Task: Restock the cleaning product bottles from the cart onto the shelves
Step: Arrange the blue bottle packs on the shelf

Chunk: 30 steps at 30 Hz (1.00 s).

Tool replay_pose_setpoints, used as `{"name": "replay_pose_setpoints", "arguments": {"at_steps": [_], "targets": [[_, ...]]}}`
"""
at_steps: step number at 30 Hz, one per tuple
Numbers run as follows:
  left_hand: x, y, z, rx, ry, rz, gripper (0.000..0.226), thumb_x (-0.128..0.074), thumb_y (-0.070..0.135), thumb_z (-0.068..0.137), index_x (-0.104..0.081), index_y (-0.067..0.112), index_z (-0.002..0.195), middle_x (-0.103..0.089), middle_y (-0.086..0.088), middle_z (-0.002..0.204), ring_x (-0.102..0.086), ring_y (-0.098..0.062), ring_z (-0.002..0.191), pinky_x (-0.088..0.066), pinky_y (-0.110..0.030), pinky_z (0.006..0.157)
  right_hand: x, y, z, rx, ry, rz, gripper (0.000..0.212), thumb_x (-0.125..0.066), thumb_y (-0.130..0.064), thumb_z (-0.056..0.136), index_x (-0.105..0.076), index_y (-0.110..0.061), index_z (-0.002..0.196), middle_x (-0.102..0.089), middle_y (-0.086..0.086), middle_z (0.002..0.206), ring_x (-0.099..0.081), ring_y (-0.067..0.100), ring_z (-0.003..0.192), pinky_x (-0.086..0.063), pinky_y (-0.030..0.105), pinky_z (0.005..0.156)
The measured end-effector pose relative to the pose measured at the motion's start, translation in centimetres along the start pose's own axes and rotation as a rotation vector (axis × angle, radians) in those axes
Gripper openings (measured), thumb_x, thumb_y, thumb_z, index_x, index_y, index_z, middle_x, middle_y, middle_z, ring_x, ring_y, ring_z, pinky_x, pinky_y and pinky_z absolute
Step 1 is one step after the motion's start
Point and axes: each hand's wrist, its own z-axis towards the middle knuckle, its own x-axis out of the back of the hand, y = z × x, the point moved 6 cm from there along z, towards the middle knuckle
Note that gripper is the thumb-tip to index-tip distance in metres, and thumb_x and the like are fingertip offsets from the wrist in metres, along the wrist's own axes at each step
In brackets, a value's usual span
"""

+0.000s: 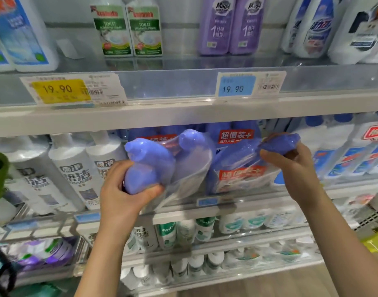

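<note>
Here, left hand [124,189] fingers curled round wrapped blue twin-pack [149,168]; right hand [295,168] fingers pinch second pack [237,179] by top.

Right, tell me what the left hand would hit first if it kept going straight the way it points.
Likely the blue bottles with red labels standing behind the plastic-wrapped blue twin-pack that the left hand grips, pointing up and inward. How far back they stand is unclear.
</note>
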Motion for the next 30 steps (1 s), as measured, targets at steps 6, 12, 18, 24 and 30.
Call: {"name": "replay_pose_setpoints", "arguments": {"at_steps": [6, 12, 18, 24, 30], "targets": [[-0.8, -1.2, 1.1, 0.009, 0.001, -0.040, 0.045, -0.076, 0.041, 0.043, -0.062, 0.049, 0.084, -0.063, 0.009, 0.094, -0.059, -0.007, 0.083, -0.045, -0.024, 0.073, 0.9, 1.0, 1.5, -0.041, 0.009, -0.019, 0.033, -0.055, 0.008, 0.085, -0.070, -0.020, 0.079, -0.072, -0.008, 0.078, -0.068, 0.011, 0.080, -0.053, 0.021, 0.070], [-2.7, -0.5, 1.9, -0.036, -0.134, 0.026, 0.046, -0.076, 0.039, 0.045, -0.063, 0.031, 0.088, -0.062, 0.007, 0.092, -0.058, -0.006, 0.083, -0.046, -0.019, 0.073, 1.2, 1.8, 2.7, -0.088, 0.042, -0.053, 0.012, -0.056, 0.001, 0.087, -0.062, -0.009, 0.091, -0.072, -0.004, 0.077, -0.067, 0.015, 0.078, -0.054, 0.025, 0.071], [-3.4, -3.9, 1.4, 0.069, -0.145, 0.024, 0.058, -0.078, 0.040, 0.042, -0.063, 0.019, 0.093, -0.065, 0.005, 0.093, -0.057, -0.008, 0.083, -0.045, -0.024, 0.077, 1.3, 2.1, 3.6, -0.099, 0.050, -0.087, 0.010, -0.056, -0.004, 0.090, -0.061, -0.001, 0.098, -0.072, 0.000, 0.080, -0.067, 0.018, 0.078, -0.055, 0.027, 0.072], [-3.0, -5.6, 1.2, 0.168, -0.084, -0.102, 0.063, -0.076, 0.041, 0.040, -0.064, 0.029, 0.100, -0.069, 0.002, 0.097, -0.062, -0.012, 0.083, -0.052, -0.025, 0.071, 1.1, 2.8, 3.7, -0.049, 0.069, -0.150, 0.030, -0.061, -0.023, 0.080, -0.055, -0.003, 0.101, -0.065, 0.007, 0.092, -0.062, 0.016, 0.086, -0.050, 0.025, 0.075], [-2.9, -5.4, 0.9, 0.170, -0.089, -0.081, 0.056, -0.075, 0.023, 0.056, -0.059, 0.029, 0.110, -0.068, 0.004, 0.102, -0.063, -0.007, 0.084, -0.047, -0.022, 0.070, 0.7, 3.9, 3.1, -0.006, 0.090, -0.178, 0.027, -0.066, -0.018, 0.085, -0.053, -0.024, 0.109, -0.062, 0.004, 0.112, -0.061, 0.013, 0.103, -0.049, 0.031, 0.082]]}}
